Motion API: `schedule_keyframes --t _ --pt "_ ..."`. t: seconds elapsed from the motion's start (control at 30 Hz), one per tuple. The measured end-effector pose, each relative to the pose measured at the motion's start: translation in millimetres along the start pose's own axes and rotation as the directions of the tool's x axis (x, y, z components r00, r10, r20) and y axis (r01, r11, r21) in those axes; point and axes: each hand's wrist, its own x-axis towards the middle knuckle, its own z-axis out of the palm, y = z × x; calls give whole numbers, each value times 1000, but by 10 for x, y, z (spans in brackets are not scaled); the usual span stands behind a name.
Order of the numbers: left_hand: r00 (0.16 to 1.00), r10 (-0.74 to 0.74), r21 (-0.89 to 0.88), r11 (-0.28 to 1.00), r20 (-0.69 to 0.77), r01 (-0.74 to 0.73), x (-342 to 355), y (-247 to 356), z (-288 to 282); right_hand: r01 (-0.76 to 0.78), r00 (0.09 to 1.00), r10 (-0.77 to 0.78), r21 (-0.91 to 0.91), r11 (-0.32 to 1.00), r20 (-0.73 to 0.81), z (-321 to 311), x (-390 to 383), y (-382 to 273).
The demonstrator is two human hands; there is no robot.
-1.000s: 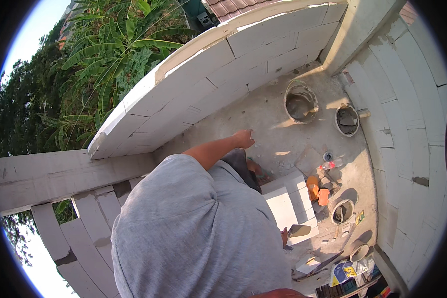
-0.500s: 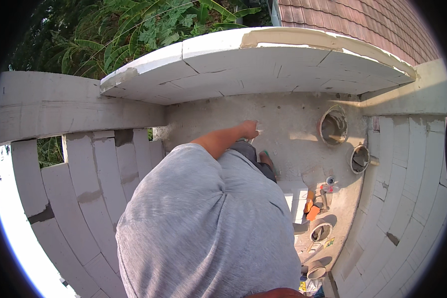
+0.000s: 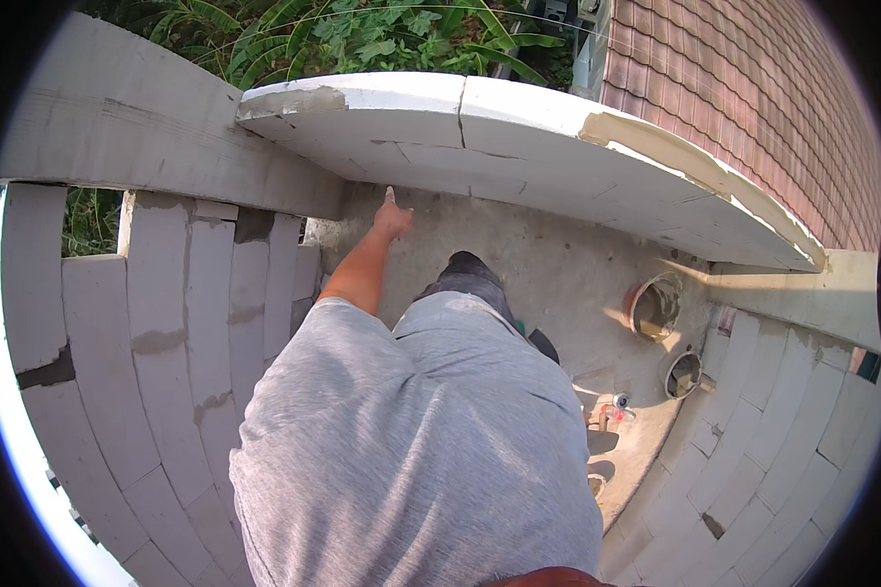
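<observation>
Your left hand extends above the concrete floor, index finger and thumb spread apart, near the low white block wall.

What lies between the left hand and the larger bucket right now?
In the head view, concrete floor lies between the left hand and the larger bucket; the dark-trousered knee rises close beside that line.
</observation>
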Motion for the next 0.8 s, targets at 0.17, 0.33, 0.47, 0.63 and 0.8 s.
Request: schedule_keyframes --t 0.17,0.33,0.47,0.63,0.8 --pt "999 -31 -516 856 -32 10 214 -195 -405 12 999 -10 -52 999 32 144 -52 -113" --pt "979 -165 -929 368 -117 -49 289 289 -925 27 999 -25 -71 997 30 278 -96 -162" --pt "961 -187 -971 165 -206 -176 463 772 -1106 17 1000 -16 -38 999 24 353 -156 -91" --pt "973 -136 -982 -5 -184 -186 702 717 -1261 12 998 -10 32 999 -56 543 -327 -172" --pt "971 -144 -980 87 -191 -180 812 605 -1250 94 984 -40 318 943 -173 510 -208 180"
